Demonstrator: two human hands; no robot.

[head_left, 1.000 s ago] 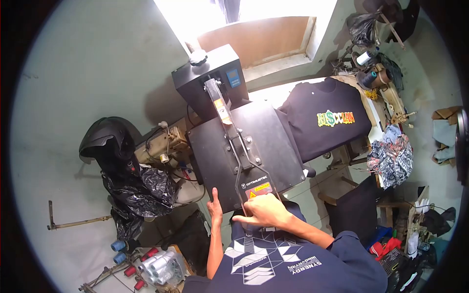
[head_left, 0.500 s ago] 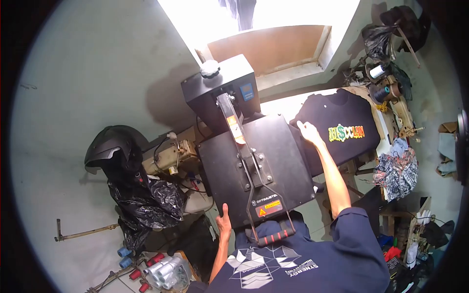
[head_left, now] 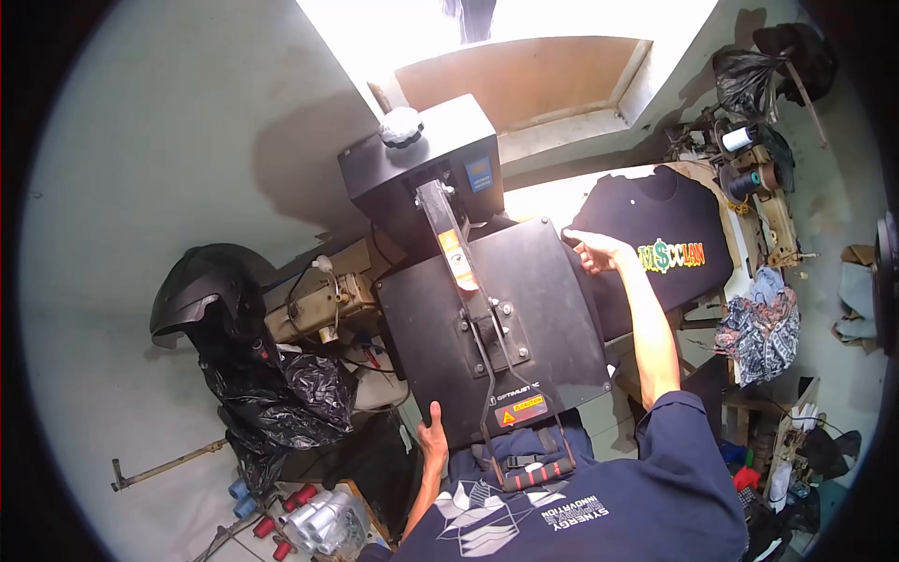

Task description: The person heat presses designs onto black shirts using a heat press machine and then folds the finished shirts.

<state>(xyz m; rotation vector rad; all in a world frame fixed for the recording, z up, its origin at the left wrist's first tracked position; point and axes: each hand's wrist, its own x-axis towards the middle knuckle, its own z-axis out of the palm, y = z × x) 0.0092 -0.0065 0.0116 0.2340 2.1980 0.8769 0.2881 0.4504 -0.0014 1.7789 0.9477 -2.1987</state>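
Observation:
A black heat press [head_left: 421, 318] with a flat square top plate fills the middle, its padded handle [head_left: 538, 474] lying near my body. My left hand [head_left: 433, 438] is at the plate's lower left edge, thumb raised; it appears to touch the side. Beside the plate's upper right edge, my right hand [head_left: 596, 251] hovers over the black T-shirt with its fingers apart and slightly curled. That T-shirt [head_left: 688, 220] lies spread to the right of the press, with colourful lettering on its chest. What lies under the press plate is hidden.
A black helmet [head_left: 211, 290] and black plastic bag [head_left: 300, 398] sit at left, by a sewing machine [head_left: 342, 300]. Thread spools [head_left: 318, 515] are at lower left. Another sewing machine [head_left: 775, 220] and patterned cloth [head_left: 760, 323] stand at right. A window [head_left: 524, 84] is behind.
My right hand has let go of the press handle and moved up and right to the plate's edge by the T-shirt. My left hand stays at the plate's side. The view has shifted slightly.

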